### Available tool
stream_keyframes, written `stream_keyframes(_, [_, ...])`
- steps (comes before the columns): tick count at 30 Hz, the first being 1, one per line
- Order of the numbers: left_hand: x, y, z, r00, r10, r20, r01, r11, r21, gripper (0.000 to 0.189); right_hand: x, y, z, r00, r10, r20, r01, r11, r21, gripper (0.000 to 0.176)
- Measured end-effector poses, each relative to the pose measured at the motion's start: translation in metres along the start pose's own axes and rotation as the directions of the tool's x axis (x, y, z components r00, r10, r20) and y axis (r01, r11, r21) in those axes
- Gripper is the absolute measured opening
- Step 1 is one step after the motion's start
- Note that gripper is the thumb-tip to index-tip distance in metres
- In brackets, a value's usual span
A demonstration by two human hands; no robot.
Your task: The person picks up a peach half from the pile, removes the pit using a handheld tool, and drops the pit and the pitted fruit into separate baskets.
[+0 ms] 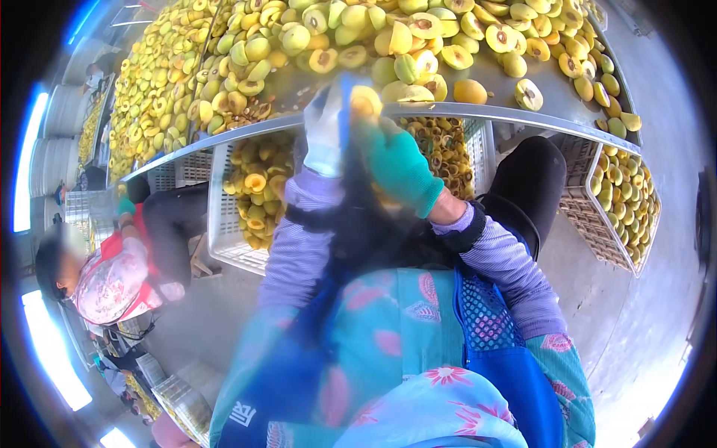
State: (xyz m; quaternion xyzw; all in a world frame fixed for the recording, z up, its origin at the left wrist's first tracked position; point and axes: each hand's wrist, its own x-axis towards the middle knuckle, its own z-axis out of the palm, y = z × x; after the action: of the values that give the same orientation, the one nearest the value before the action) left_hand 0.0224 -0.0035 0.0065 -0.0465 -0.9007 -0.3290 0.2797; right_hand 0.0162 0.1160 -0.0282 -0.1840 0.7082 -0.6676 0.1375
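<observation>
In front of me, over the table's near edge, a yellow apricot-like fruit half (366, 101) is between my two hands. My right hand (399, 164), in a teal knit glove, is closed with its fingertips at the fruit half's lower side. Close on the left is my left hand (323, 131) in a white glove, with a blue strip (346, 112) along its inner side; motion blur hides how its fingers lie. Heaped on the metal table (299, 97) are yellow-green fruit halves (426, 26), some showing brown hollows.
Below the table edge stand a white crate (224, 224) of fruit halves and another container of brownish pieces (441, 145). A fruit-filled crate (597, 216) is on the floor at right. A co-worker (112, 276) sits at left by the same table.
</observation>
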Motion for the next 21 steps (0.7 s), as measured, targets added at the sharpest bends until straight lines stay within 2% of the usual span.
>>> stream_keyframes(1, [-0.002, -0.001, 0.004, 0.992, -0.119, -0.037, 0.108, 0.971, -0.213, 0.027, -0.001, 0.004, 0.002, 0.995, -0.096, -0.017, 0.095, 0.995, -0.042, 0.039])
stream_keyframes(2, [-0.004, -0.001, 0.008, 0.969, -0.242, -0.048, 0.201, 0.887, -0.416, 0.026, -0.003, 0.007, 0.004, 0.988, -0.151, -0.029, 0.149, 0.987, -0.059, 0.04])
stream_keyframes(4, [-0.008, -0.007, 0.013, 0.929, -0.365, -0.058, 0.267, 0.772, -0.577, 0.025, -0.007, 0.002, 0.007, 0.975, -0.216, -0.051, 0.212, 0.975, -0.07, 0.041])
stream_keyframes(5, [-0.009, -0.011, 0.015, 0.927, -0.366, -0.083, 0.262, 0.79, -0.555, 0.026, -0.01, -0.003, 0.007, 0.984, -0.174, -0.028, 0.173, 0.984, -0.038, 0.041])
stream_keyframes(7, [-0.008, -0.007, 0.013, 0.893, -0.447, -0.048, 0.323, 0.714, -0.621, 0.03, -0.014, -0.014, 0.004, 0.998, -0.035, 0.055, 0.033, 0.999, 0.043, 0.041])
stream_keyframes(9, [-0.008, 0.002, 0.009, 0.814, -0.572, 0.098, 0.433, 0.487, -0.758, 0.033, -0.016, -0.017, -0.005, 0.921, 0.215, 0.325, -0.325, 0.884, 0.336, 0.041])
stream_keyframes(10, [-0.012, -0.004, 0.012, 0.855, -0.518, 0.027, 0.383, 0.595, -0.706, 0.027, -0.014, -0.015, -0.012, 0.787, 0.283, 0.548, -0.576, 0.654, 0.49, 0.041])
stream_keyframes(11, [-0.016, -0.016, 0.017, 0.89, -0.453, -0.038, 0.327, 0.696, -0.639, 0.021, -0.012, -0.015, -0.014, 0.612, 0.251, 0.75, -0.781, 0.34, 0.524, 0.041])
stream_keyframes(12, [-0.018, -0.019, 0.009, 0.958, -0.279, -0.065, 0.244, 0.913, -0.328, 0.018, -0.009, -0.016, -0.012, 0.541, 0.127, 0.831, -0.84, 0.127, 0.527, 0.041])
stream_keyframes(13, [-0.02, -0.022, 0.001, 0.991, -0.095, -0.09, 0.097, 0.995, 0.023, 0.016, -0.007, -0.018, -0.009, 0.479, -0.019, 0.878, -0.875, -0.088, 0.476, 0.041])
stream_keyframes(14, [-0.031, -0.028, -0.008, 0.973, -0.208, -0.095, 0.203, 0.977, -0.064, 0.017, -0.007, -0.017, -0.006, 0.432, -0.174, 0.885, -0.881, -0.291, 0.373, 0.041])
stream_keyframes(15, [-0.044, -0.037, -0.015, 0.943, -0.319, -0.096, 0.302, 0.941, -0.153, 0.019, -0.008, -0.014, 0.0, 0.38, -0.278, 0.882, -0.919, -0.218, 0.328, 0.044])
stream_keyframes(17, [-0.046, -0.033, -0.062, 0.957, -0.28, -0.071, 0.282, 0.959, 0.016, 0.025, -0.012, -0.014, -0.008, 0.428, -0.278, 0.86, -0.902, -0.197, 0.385, 0.043])
stream_keyframes(18, [-0.039, -0.025, -0.099, 0.989, -0.149, -0.014, 0.148, 0.953, 0.266, 0.031, -0.012, -0.014, -0.016, 0.452, -0.282, 0.846, -0.891, -0.185, 0.414, 0.043])
stream_keyframes(19, [-0.033, -0.045, -0.119, 0.86, -0.504, 0.075, 0.443, 0.811, 0.381, 0.04, -0.009, 0.02, -0.02, 0.491, -0.268, 0.829, -0.867, -0.245, 0.434, 0.042])
stream_keyframes(20, [-0.026, -0.064, -0.127, 0.598, -0.794, 0.106, 0.656, 0.561, 0.505, 0.05, -0.009, 0.037, -0.025, 0.492, -0.149, 0.858, -0.858, -0.246, 0.45, 0.042])
stream_keyframes(21, [-0.001, -0.058, -0.126, 0.622, -0.777, 0.094, 0.577, 0.537, 0.615, 0.058, -0.015, 0.05, -0.03, 0.484, -0.016, 0.875, -0.85, -0.25, 0.465, 0.042])
